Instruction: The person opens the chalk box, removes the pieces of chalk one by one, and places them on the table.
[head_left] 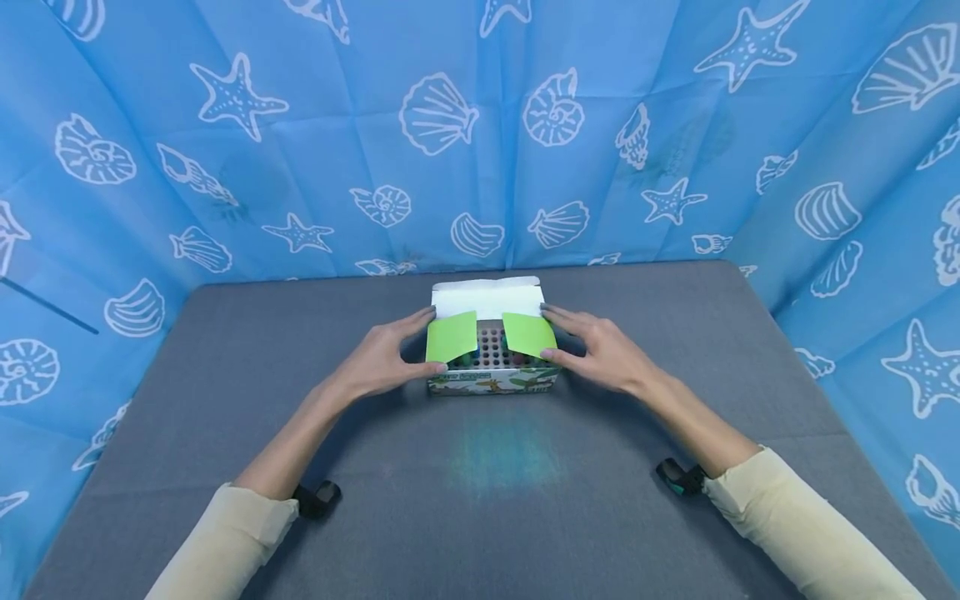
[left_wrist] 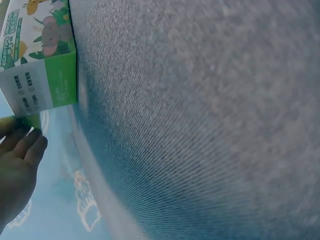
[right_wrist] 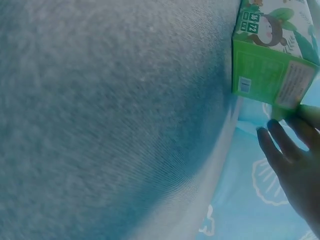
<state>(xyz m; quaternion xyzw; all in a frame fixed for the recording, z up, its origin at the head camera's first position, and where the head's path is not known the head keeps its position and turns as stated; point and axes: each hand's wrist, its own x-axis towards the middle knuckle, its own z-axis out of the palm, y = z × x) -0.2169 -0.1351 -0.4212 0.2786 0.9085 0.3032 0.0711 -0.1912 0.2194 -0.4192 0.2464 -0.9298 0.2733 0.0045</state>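
Note:
A small cardboard box with jungle animal pictures stands with its top open in the head view. Its white lid is raised at the back, and two green side flaps lean inward over a holder full of holes. Colored pieces show partly under the flaps. My left hand touches the left flap, thumb at its front corner and fingers toward the back. Mirroring it, my right hand touches the right flap. Both wrist views show extended fingers beside the box's printed ends.
The box stands toward the back of a grey cloth-covered table. Behind and beside the table hangs a blue curtain with white shells and starfish. Dark straps sit at both wrists near cream sleeves.

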